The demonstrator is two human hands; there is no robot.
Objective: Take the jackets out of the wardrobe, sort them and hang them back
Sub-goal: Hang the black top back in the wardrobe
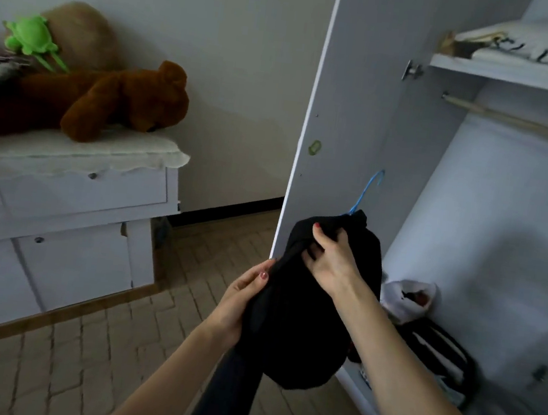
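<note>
A black jacket (pixel 302 331) hangs bunched between my hands in front of the open wardrobe (pixel 493 206). A blue hanger (pixel 370 188) sticks up out of its top, the hook free in the air. My right hand (pixel 330 259) grips the jacket's upper part near the hanger's neck. My left hand (pixel 240 303) pinches the fabric on the jacket's left edge, lower down. The wooden hanging rail (pixel 518 121) inside the wardrobe is bare in the part I see.
The open wardrobe door (pixel 347 106) stands just behind the jacket. A white bag (pixel 408 299) and a dark bag (pixel 437 355) lie on the wardrobe floor. Folded bedding (pixel 534 46) fills the top shelf. A white dresser (pixel 57 215) with a brown teddy bear (pixel 116 101) stands left.
</note>
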